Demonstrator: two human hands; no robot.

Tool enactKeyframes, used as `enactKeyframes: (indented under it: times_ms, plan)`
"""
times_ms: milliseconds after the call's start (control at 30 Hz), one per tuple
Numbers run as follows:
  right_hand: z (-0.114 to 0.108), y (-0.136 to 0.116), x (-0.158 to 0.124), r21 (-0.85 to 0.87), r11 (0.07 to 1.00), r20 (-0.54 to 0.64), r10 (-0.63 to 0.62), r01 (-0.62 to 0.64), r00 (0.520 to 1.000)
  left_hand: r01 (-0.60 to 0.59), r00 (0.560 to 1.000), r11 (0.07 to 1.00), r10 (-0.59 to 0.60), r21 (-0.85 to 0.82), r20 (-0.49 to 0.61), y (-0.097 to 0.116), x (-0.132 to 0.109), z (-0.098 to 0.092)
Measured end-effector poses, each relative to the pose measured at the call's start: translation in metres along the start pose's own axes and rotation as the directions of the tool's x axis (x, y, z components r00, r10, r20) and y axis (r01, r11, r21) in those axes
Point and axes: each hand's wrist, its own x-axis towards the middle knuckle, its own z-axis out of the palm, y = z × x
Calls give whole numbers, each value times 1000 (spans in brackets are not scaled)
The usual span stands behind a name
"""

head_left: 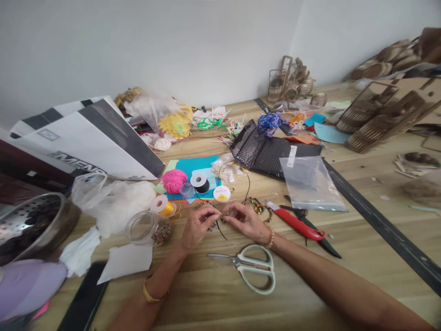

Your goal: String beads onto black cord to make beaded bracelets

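My left hand [199, 226] pinches at the thin black cord [222, 231], whose end dangles below the fingertips. Facing it, my right hand [246, 221] pinches the same cord, the fingertips of both hands almost touching. What lies exactly between the fingertips is too small to make out. Strung multicoloured beads [259, 205] lie on the table behind my right hand, and more beads are partly hidden behind my left. Below the hands lie scissors with pale handles [257, 269], blades slightly apart and pointing left. A spool of black cord [200, 182] stands behind the hands.
A red-handled knife [299, 223] lies right of my right hand. At left are a yellow-thread spool [161, 205], a glass jar [140, 226], loose beads [161, 231] and a phone [83, 299]. Pink yarn [174, 181] and a clear zip bag [313, 184] lie farther back.
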Motion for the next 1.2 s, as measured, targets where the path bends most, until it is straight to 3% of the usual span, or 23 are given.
enactKeyframes:
  times_ms: [133, 367, 567, 733, 1200]
  plan:
    - [1, 4, 0, 15, 1000, 17, -9, 9, 1000, -19, 1000, 1000, 19, -11, -3, -1, 0, 0]
    - [1, 5, 1, -102, 993, -5, -56, 55, 998, -16, 1000, 1000, 16, 10, 15, -3, -1, 1]
    - [-2, 5, 4, -152, 984, -118, -109, 91, 987, 34, 999, 999, -33, 18, -23, -13, 0, -2]
    - [-3, 8, 4, -175, 978, -166, -141, 112, 976, 18, 998, 991, -9, 136, -67, -21, 3, -9]
    - [-1, 7, 3, -198, 971, -148, -162, 131, 976, -59, 998, 880, 56, 470, 21, -30, 7, -14]
